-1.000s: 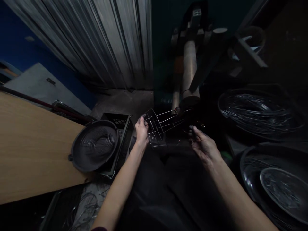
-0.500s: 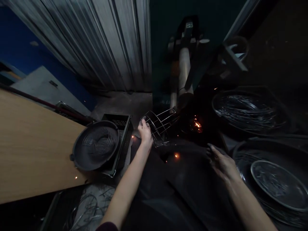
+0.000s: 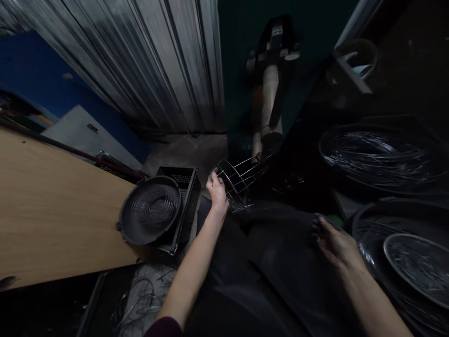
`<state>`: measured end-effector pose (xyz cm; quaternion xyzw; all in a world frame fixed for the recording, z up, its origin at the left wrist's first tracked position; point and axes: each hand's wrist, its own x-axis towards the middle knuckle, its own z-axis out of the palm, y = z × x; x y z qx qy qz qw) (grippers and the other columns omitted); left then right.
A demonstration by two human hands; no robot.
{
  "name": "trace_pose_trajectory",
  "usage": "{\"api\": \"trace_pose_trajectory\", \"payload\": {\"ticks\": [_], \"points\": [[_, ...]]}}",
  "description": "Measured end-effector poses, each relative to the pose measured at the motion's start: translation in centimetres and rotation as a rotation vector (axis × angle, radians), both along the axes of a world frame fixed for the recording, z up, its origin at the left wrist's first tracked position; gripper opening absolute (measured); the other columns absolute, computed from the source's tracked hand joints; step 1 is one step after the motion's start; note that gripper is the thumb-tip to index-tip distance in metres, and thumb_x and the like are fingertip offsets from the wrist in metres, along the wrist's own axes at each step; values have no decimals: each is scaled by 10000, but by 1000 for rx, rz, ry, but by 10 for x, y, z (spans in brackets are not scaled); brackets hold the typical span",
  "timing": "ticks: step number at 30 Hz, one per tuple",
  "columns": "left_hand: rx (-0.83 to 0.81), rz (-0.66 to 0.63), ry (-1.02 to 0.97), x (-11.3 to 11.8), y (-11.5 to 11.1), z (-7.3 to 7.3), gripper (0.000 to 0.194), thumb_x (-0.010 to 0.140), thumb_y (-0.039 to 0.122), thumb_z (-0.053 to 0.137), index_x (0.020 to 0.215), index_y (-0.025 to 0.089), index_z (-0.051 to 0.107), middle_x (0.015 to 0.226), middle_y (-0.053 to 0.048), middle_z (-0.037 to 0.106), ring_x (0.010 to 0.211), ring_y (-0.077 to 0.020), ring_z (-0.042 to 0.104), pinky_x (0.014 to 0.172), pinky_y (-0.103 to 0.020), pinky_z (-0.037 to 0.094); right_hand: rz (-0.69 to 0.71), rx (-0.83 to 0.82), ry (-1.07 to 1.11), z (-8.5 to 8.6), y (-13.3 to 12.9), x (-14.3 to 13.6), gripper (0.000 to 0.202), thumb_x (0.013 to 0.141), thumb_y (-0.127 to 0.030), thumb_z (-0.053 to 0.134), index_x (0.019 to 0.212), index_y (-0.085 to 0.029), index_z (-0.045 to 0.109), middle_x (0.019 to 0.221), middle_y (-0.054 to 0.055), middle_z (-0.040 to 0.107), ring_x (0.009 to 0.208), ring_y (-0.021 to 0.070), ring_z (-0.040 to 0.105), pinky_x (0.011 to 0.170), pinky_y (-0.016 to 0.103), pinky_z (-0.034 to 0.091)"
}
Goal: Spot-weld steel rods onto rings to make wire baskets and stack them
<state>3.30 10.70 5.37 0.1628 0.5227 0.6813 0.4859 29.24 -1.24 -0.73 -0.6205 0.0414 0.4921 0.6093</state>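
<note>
My left hand [image 3: 218, 191] is closed on the near left edge of a curved wire rack [image 3: 239, 180], a grid of thin bent metal rods. The rack's far end lies at the metal electrode arms [image 3: 269, 128] of what looks like a spot welder; the exact contact is lost in the dark. To the right, my right hand [image 3: 335, 241] hovers over the dark apron [image 3: 266, 262], thumb and fingers loosely apart. I see nothing between its darkened fingertips, though the light is poor.
At left, a round dark tub [image 3: 152, 210] with wire rings rests on a black crate [image 3: 189, 206] beside a wooden panel [image 3: 63, 206]. Wide tubs of wire pieces [image 3: 379, 145] and a clear-rimmed round dish [image 3: 417, 267] stand at right. Corrugated metal [image 3: 168, 61] rises behind.
Bright orange sparks near the electrode arms and over the apron are gone. The whole view has shifted slightly. My left hand keeps hold of the wire rack.
</note>
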Motion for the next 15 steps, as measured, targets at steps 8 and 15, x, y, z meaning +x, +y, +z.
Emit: {"api": "trace_pose_trajectory", "payload": {"ticks": [8, 15], "points": [[-22, 7, 68, 1, 10, -2, 315, 914, 370, 481, 1045, 122, 624, 533, 86, 289, 430, -44, 231, 435, -186, 223, 87, -56, -130, 13, -1, -6, 213, 550, -204, 711, 729, -181, 599, 678, -28, 601, 531, 95, 550, 442, 195, 441], [-94, -31, 150, 0, -12, -28, 405, 912, 500, 449, 1076, 174, 625, 638, 11, 503, 555, -95, 428, 579, -239, 367, 563, -370, -1063, 24, -20, -14, 224, 631, -489, 583, 642, -296, 471, 638, 50, 497, 865, 356, 589, 852, 523, 437]]}}
